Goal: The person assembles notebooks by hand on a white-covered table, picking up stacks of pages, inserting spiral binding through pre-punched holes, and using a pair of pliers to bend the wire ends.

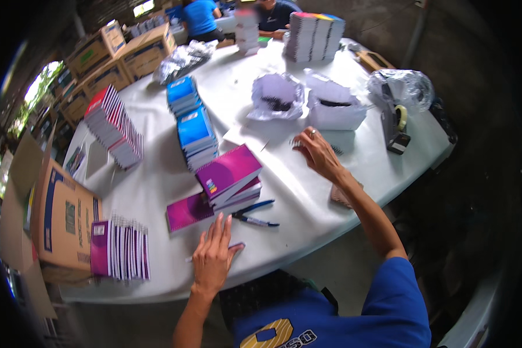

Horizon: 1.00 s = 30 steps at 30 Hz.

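My left hand (210, 258) lies with fingers stretched out at the table's near edge, over a slim object that is mostly hidden. Just beyond its fingertips, purple spiral notebooks (229, 168) are piled, with one purple notebook (189, 212) lower beside them. Blue-handled pliers (255, 213) rest on the table to the right of this pile. Farther right, my right hand (316, 152) reaches down with bent fingers close together; a small coil shows at its fingertips, but the grip is partly hidden. A dark binding coil (337, 149) lies beside that hand.
Two plastic-lined containers (275, 95) with dark contents stand beyond my right hand. Blue notebooks (196, 127), red-topped notebooks (115, 127) and a tall stack (313, 37) occupy the table (307, 232). A tape dispenser (397, 130) is at right, an open carton (69, 214) at left. People sit at the back.
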Each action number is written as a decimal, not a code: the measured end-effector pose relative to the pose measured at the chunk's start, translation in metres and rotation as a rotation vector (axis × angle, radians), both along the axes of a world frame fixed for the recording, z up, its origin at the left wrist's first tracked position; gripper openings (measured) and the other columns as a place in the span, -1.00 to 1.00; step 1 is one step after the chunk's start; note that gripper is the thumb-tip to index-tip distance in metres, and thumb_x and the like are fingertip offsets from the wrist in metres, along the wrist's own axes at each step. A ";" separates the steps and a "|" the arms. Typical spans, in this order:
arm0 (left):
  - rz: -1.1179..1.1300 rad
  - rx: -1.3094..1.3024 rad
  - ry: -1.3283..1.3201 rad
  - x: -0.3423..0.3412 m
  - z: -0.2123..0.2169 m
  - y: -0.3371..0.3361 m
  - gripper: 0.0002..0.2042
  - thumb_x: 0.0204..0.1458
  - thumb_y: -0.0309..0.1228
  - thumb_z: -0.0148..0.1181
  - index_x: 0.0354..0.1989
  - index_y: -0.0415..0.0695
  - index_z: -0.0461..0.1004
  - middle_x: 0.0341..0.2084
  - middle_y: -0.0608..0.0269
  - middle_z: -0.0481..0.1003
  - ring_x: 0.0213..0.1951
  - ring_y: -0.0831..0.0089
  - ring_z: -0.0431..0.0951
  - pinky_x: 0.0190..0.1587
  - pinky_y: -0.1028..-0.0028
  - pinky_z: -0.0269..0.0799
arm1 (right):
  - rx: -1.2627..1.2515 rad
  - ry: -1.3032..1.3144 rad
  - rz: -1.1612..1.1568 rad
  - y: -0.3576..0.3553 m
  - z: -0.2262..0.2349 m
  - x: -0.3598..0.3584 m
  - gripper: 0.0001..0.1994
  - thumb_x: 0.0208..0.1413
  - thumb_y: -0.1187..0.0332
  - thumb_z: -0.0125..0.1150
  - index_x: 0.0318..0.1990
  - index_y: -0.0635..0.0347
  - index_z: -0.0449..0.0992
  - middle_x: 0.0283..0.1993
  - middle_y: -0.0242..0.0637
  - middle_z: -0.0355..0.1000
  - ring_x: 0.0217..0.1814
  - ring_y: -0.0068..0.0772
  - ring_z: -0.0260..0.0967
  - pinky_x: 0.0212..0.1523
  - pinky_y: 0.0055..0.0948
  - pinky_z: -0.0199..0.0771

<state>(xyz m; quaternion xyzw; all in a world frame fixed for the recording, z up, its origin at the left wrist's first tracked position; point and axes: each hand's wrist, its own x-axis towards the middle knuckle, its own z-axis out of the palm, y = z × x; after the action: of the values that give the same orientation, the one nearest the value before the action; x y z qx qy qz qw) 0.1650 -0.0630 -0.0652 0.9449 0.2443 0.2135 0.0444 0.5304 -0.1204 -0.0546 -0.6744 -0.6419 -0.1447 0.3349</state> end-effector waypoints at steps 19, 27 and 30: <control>-0.087 -0.017 0.069 0.005 -0.009 0.010 -0.40 0.07 -0.16 0.25 0.27 -0.16 0.34 0.09 0.19 0.51 0.08 0.09 0.51 0.13 0.12 0.39 | -0.452 0.493 0.537 -0.026 -0.022 -0.156 -0.86 0.16 0.43 0.20 -0.16 0.22 0.44 -0.35 -0.16 0.43 -0.29 -0.09 0.46 -0.27 -0.12 0.40; -0.106 -0.012 0.064 0.009 0.001 0.010 -0.40 0.07 -0.22 0.27 0.33 -0.02 0.31 0.11 0.21 0.50 0.11 0.03 0.48 0.16 0.11 0.36 | -0.672 0.298 0.455 -0.028 0.003 -0.164 -0.81 0.17 0.38 0.18 -0.13 0.25 0.38 -0.31 -0.19 0.42 -0.23 -0.07 0.46 -0.28 -0.11 0.43; -0.121 -0.117 0.062 0.010 -0.001 0.012 -0.42 0.08 -0.26 0.27 0.33 0.05 0.31 0.11 0.25 0.50 0.06 0.04 0.52 0.09 0.16 0.45 | -0.434 0.233 0.416 -0.031 0.003 -0.169 -0.79 0.15 0.43 0.15 -0.10 0.26 0.35 -0.24 -0.15 0.39 -0.20 -0.05 0.46 -0.28 -0.11 0.45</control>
<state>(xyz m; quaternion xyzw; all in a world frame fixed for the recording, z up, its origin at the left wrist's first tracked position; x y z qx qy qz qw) 0.1754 -0.0514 -0.0663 0.9598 0.2002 0.1665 0.1049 0.3611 -0.1510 -0.0514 -0.5965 -0.7392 0.1454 0.2767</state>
